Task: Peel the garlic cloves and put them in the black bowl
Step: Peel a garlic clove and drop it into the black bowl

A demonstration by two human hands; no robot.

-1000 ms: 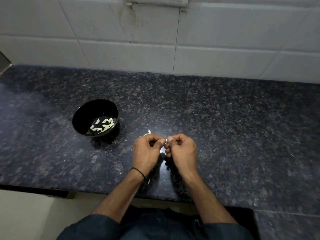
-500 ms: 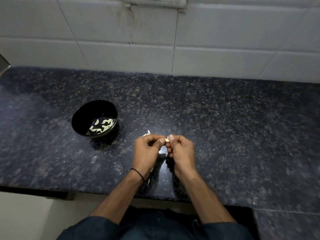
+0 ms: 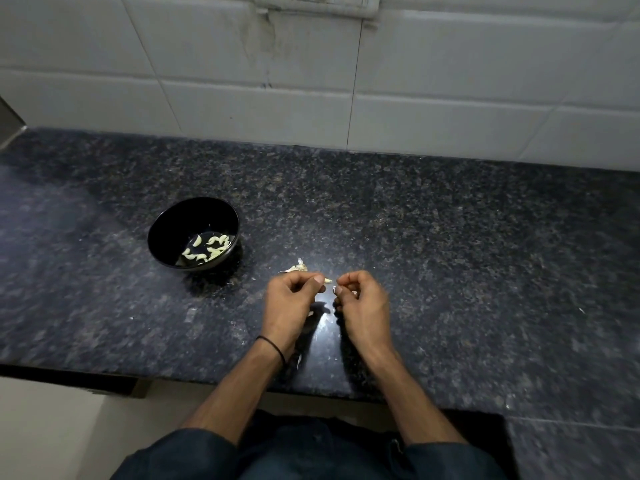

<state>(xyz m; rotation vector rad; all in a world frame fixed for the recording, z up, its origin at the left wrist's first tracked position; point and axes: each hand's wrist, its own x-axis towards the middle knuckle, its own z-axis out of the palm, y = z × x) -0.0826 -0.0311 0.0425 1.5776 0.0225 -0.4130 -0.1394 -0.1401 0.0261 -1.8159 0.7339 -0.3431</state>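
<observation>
While both hands hover just below frame centre over the tabletop (image 3: 450,237), they're apart, with a small gap between the fingertips.

Left hand (image 3: 294,301): fingers curled, thumb and forefinger pinching a garlic clove (image 3: 327,280). Its pale tip pokes out toward the right hand. Thin black band (image 3: 273,346) on that wrist.

Right hand (image 3: 362,301): fingers curled in, tips pinched on a small pale scrap (image 3: 353,292). Too small to tell whether it's skin or clove.

Black bowl (image 3: 162,225): left of centre, upright on the tabletop, well clear of both hands. Peeled cloves (image 3: 207,249) lie in a loose cluster at the bottom.

Skin scraps (image 3: 298,266): on the tabletop just above the left hand, between it and the bowl. A few more pale flecks are scattered near the wrists.

Background: tiled wall (image 3: 450,81) across the top of the frame, with a switch plate (image 3: 315,1) at the top edge. Dark sleeves (image 3: 194,455) at the bottom edge.
</observation>
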